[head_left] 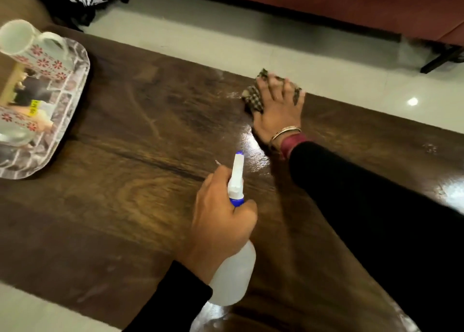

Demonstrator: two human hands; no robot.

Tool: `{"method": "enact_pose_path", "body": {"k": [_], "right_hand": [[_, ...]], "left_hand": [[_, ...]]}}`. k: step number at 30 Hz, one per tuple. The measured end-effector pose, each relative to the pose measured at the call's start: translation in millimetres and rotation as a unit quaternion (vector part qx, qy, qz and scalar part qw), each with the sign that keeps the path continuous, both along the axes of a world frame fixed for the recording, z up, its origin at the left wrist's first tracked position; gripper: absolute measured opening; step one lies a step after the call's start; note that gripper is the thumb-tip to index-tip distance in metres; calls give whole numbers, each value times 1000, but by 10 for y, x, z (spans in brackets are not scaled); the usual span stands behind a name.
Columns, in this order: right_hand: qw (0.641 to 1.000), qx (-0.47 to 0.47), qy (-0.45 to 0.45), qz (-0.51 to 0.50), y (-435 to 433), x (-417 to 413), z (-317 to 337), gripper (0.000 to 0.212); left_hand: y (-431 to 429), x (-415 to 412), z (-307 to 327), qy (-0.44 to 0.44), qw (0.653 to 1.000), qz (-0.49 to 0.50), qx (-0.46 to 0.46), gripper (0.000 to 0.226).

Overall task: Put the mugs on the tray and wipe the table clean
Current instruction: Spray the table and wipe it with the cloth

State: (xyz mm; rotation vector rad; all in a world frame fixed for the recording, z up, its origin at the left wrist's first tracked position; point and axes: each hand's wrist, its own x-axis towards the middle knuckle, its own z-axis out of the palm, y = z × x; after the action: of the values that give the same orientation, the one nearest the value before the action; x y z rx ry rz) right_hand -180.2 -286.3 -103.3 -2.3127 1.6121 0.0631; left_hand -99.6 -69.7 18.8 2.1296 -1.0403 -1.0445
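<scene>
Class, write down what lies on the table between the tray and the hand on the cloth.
Only bare wooden table, faintly streaked; nothing stands between the tray and the right hand on the cloth. The head view shows it.

1 mug (22,40), prob. a 2nd mug (15,133), 1 tray (80,85), 1 cloth (253,97), 1 spray bottle (233,274).

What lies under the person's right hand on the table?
A checked cloth, pressed on the table by the right hand. Its middle is hidden beneath the hand.
</scene>
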Motion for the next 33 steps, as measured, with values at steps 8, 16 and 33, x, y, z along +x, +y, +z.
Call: {"method": "enact_pose_path", "body": {"k": [8,16,33], "right_hand": [[949,-3,-9,315,1797,-528,-3,93],[1000,11,-15,-8,849,-191,-14,84],[993,33,-23,111,3399,-92,48,91]], "left_hand": [[554,248,-20,40,999,16,29,25],[1116,350,23,15,1000,-5,24,24],[2059,547,-59,33,994,-47,93,27]]}}
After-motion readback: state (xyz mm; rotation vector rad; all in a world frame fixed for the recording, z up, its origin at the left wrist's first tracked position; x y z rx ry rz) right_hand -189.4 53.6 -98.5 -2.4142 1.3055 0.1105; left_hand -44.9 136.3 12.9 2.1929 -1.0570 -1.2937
